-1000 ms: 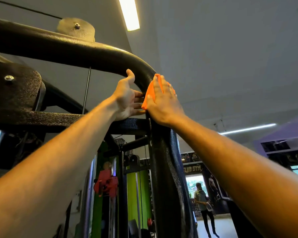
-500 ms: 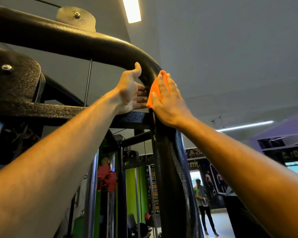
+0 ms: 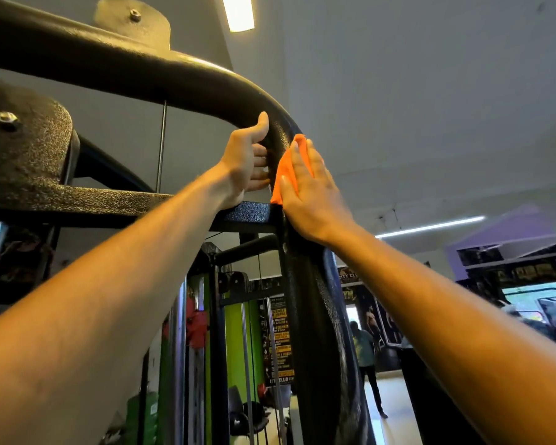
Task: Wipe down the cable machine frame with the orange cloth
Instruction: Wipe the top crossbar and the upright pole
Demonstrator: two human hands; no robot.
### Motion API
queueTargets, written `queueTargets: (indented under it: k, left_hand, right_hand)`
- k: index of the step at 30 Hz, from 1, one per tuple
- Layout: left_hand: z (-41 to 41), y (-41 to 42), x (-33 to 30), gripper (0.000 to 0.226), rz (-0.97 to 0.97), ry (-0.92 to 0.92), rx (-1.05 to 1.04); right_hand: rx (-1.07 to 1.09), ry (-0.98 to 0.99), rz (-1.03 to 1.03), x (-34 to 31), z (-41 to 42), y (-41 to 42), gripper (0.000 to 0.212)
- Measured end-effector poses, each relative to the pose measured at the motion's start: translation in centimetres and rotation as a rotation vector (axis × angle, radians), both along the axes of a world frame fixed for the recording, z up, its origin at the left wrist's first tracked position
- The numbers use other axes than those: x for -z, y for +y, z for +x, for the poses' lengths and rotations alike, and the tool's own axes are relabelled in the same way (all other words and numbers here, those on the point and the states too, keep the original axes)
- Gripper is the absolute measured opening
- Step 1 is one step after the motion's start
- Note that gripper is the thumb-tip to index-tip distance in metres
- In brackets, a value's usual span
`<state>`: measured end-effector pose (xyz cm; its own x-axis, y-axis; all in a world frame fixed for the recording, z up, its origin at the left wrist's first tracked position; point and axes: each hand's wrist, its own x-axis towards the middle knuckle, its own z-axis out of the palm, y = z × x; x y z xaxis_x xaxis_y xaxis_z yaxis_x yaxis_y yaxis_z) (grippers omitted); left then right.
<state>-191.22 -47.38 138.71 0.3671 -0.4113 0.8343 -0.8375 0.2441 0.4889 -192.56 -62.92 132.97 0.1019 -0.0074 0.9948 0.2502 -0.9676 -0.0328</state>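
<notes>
The cable machine frame [image 3: 161,75] is a thick black textured tube that arches overhead and bends down into an upright post [image 3: 315,332] in the middle. My right hand [image 3: 312,194] lies flat on the bend, pressing the orange cloth [image 3: 286,168] against the tube; most of the cloth is hidden under my palm and fingers. My left hand [image 3: 246,162] grips the inner side of the same bend, thumb up along the tube, fingers curled around it, just left of the cloth.
A black crossbar [image 3: 244,216] meets the post below my hands. A bolted black plate [image 3: 20,149] sits at left, a thin steel cable [image 3: 161,146] hangs behind. Green machine panels [image 3: 238,348] and a poster stand behind. A person [image 3: 366,364] stands in the background doorway.
Both hands stay on the bend. My left thumb has slid a little higher up the tube, and my right hand with the cloth has shifted slightly along the curve.
</notes>
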Motion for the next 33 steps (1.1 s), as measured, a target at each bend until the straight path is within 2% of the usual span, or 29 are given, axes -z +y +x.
queueTargets:
  k: [4, 7, 9, 11, 15, 18, 20, 22, 24, 26, 29, 33]
  left_hand:
    - [-1.2, -0.8, 2.3, 0.029, -0.185, -0.114, 0.078]
    - [0.2, -0.8, 5.6, 0.029, -0.337, -0.357, -0.124]
    - [0.9, -0.2, 8.7, 0.033, -0.302, -0.431, -0.153]
    - [1.2, 0.6, 11.0, 0.047, -0.224, -0.385, -0.167]
    - [2.2, 1.7, 12.3, 0.082, -0.061, -0.139, -0.329]
    - [3.9, 1.6, 12.2, 0.097, 0.047, -0.106, -0.461]
    - [4.4, 1.3, 12.2, 0.097, 0.068, -0.060, -0.458]
    - [3.9, 0.8, 12.1, 0.093, 0.098, 0.013, -0.356]
    - [3.1, 0.6, 12.0, 0.080, 0.124, 0.073, -0.189]
    - [2.0, 0.9, 11.8, 0.071, 0.127, 0.121, -0.106]
    - [2.1, 1.4, 11.4, 0.071, 0.135, 0.146, -0.050]
    - [2.6, 2.0, 11.7, 0.072, 0.184, 0.162, -0.037]
  right_hand:
    - [0.000, 0.017, -0.020, 7.7, -0.5, 0.2, 0.069]
    - [0.004, 0.065, -0.050, 13.1, -1.1, 0.2, 0.068]
    - [0.023, 0.099, -0.044, 14.3, -1.3, 0.2, 0.070]
    - [0.034, 0.127, 0.005, 13.3, -1.2, 0.5, 0.074]
    - [0.112, 0.085, 0.078, 10.2, -0.5, 1.7, 0.082]
    - [0.164, 0.026, 0.111, 11.3, 0.1, 2.6, 0.087]
    - [0.179, 0.017, 0.126, 13.7, 0.3, 2.7, 0.089]
    - [0.199, 0.027, 0.131, 15.6, 0.4, 2.6, 0.090]
    - [0.227, 0.031, 0.160, 15.5, 0.5, 2.7, 0.090]
    - [0.260, 0.024, 0.207, 13.9, 0.7, 3.4, 0.090]
    - [0.302, 0.006, 0.258, 11.8, 1.2, 4.3, 0.095]
    - [0.328, -0.022, 0.254, 13.3, 1.4, 4.4, 0.096]
